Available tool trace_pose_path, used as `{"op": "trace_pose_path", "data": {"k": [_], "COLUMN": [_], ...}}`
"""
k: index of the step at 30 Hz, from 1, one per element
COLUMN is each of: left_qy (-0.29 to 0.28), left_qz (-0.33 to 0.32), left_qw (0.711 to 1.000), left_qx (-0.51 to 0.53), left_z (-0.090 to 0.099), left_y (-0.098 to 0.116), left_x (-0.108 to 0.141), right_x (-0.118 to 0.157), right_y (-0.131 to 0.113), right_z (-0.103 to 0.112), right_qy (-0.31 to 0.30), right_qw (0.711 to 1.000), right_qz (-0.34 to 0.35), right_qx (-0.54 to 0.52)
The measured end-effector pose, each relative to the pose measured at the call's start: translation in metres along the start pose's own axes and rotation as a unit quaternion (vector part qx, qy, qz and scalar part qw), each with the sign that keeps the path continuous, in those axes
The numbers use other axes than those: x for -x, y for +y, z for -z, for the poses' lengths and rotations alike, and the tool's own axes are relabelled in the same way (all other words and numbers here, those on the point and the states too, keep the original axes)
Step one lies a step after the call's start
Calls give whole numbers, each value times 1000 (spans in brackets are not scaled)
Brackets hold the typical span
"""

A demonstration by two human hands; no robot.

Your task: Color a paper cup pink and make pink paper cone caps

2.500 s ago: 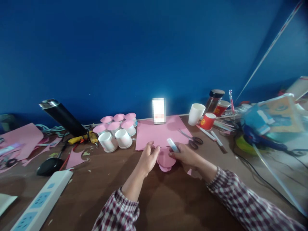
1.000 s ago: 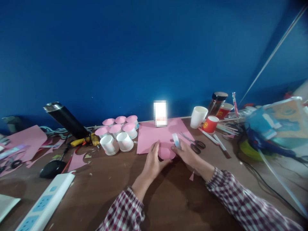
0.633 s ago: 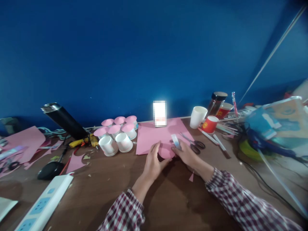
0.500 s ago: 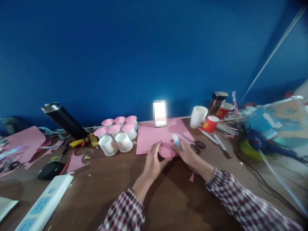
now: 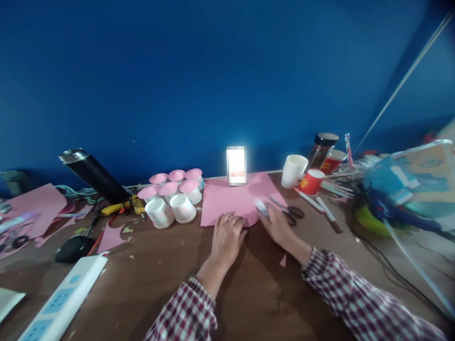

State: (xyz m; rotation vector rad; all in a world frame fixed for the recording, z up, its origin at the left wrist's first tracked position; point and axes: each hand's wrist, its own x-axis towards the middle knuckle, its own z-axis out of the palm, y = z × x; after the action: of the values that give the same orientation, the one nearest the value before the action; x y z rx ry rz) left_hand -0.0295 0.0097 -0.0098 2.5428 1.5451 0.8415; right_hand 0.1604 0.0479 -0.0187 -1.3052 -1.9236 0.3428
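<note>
My left hand (image 5: 228, 237) lies palm down with its fingers stretched over the near edge of a pink paper sheet (image 5: 227, 196). A round pink paper piece (image 5: 251, 222) sits on the sheet beside those fingertips, partly covered by them. My right hand (image 5: 276, 225) is closed around a small white tube (image 5: 261, 207), whose end points away from me; its exact kind is blurred. Just beyond the right hand, scissors (image 5: 293, 215) with dark handles rest partly on the sheet. To the left, several white paper cups (image 5: 159, 213) stand together, most topped with pink discs (image 5: 150, 192).
At right are a white cup (image 5: 294, 171), a red cup (image 5: 311, 183), a dark-lidded jar (image 5: 324, 142) and white sticks (image 5: 326, 210). At left are a black flask (image 5: 95, 175), a power strip (image 5: 66, 296) and pink scraps (image 5: 113, 239). A blue wall (image 5: 213, 85) stands behind.
My left hand has turned from holding the round paper's edge to lying flat, palm down. The right hand still grips the white tube, which now tilts lower.
</note>
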Motion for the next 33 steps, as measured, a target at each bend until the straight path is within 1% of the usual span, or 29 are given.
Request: {"op": "trace_pose_path", "data": {"k": [3,7,12,16,20,26,30,33], "left_qy": [-16,-23,-29,-11,-9,20,10,-13], "left_qz": [6,2,-2,-6,5,8,11,-11], "left_qw": [1000,999,999,1000,999,999,1000,1000], "left_qx": [-20,-46,-40,-28,-33,-29,-12,14], "left_z": [2,2,2,0,-1,-1,1,5], "left_y": [4,6,6,4,2,2,5,11], "left_x": [-2,-4,-2,3,6,6,7,10], "right_x": [3,7,8,7,6,6,5,4], "right_y": [-3,-11,-11,-9,-10,-11,-11,-11], "right_z": [-1,-1,-2,-2,-1,0,0,0], "right_qy": [-2,-16,-24,-32,-37,-49,-59,-66], "right_qw": [1000,999,999,999,999,998,997,996], "right_qz": [11,28,6,-6,-18,-30,-38,-42], "right_qx": [6,14,28,25,21,32,45,53]}}
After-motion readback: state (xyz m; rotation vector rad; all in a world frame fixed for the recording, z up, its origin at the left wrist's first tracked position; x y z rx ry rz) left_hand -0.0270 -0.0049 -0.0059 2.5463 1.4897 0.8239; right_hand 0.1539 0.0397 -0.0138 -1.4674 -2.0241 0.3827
